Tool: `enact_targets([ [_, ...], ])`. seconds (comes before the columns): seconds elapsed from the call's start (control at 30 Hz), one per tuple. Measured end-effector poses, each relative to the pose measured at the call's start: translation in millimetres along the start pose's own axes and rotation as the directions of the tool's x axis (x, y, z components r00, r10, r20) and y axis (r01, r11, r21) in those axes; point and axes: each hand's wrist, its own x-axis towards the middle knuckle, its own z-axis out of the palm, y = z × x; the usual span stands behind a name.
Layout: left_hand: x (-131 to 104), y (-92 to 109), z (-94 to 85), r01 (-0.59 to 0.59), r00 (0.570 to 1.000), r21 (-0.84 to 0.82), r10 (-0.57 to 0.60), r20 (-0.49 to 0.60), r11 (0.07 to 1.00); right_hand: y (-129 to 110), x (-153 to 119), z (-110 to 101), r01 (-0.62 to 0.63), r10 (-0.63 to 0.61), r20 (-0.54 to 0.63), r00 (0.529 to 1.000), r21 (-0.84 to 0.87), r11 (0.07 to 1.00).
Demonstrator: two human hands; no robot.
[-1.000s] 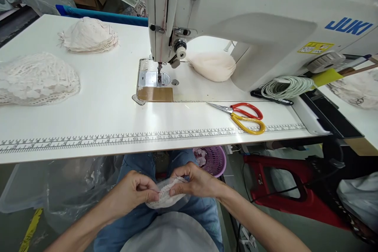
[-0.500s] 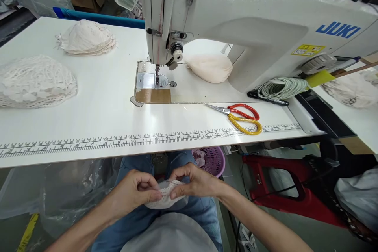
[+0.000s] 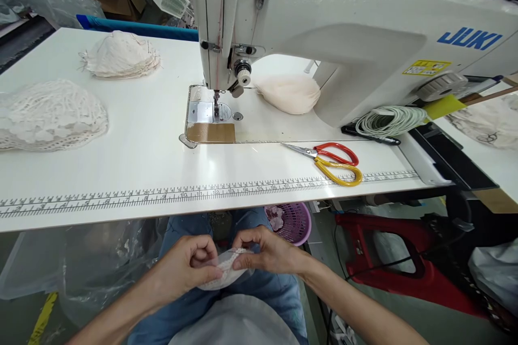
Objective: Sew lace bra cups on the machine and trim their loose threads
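Note:
Over the lap, below the table edge, a small white lace piece (image 3: 226, 271) with sheer fabric is held between both hands. My left hand (image 3: 198, 264) pinches its left side between thumb and fingers. On the right side, my right hand (image 3: 259, 250) grips the lace edge, thumb on top. Above them on the table stands a white sewing machine (image 3: 343, 21), with a pale beige cup-shaped piece (image 3: 289, 93) lying under its arm. Scissors (image 3: 332, 161) with one red and one yellow handle rest near the front edge.
Two stacks of pale pieces, one lacy (image 3: 52, 116) and one smoother (image 3: 121, 55), lie on the table's left side. A coil of pale cord (image 3: 390, 121) sits at the machine's base. Below are a purple basket (image 3: 297, 223) and a red stool (image 3: 421, 280).
The lace piece has turned slightly in my hands, and less sheer fabric hangs below it. My left hand's fingers have shifted a little. The whole view has moved slightly.

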Motion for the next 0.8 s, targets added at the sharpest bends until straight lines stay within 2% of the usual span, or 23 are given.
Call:
enact_targets([
  [0.2, 0, -3, -2.5, 0.068, 0.996, -0.049, -0.065, 0.056, 0.996, 0, -1, 0, -0.009, 0.007, 0.019, 1.000, 0.074, 0.997],
  [0.4, 0, -3, -2.2, 0.112, 0.992, -0.053, -0.109, 0.061, 0.992, 0, -2, -2, -0.038, 0.034, 0.054, 0.998, 0.087, 0.996],
  [0.53, 2, -9, -3.4, 0.108, 0.992, -0.059, -0.103, 0.070, 0.992, 0, -2, -3, -0.009, 0.005, 0.076, 0.997, 0.060, 0.998],
  [0.63, 3, -13, -4.4, 0.106, 0.993, -0.044, -0.103, 0.061, 0.993, 3, -2, -3, 0.009, -0.009, 0.049, 0.999, 0.005, 1.000],
  [0.8, 2, -11, -2.2, 0.100, 0.994, -0.016, -0.099, 0.055, 0.995, 4, -2, -3, 0.017, -0.015, 0.036, 0.999, -0.049, 0.999],
])
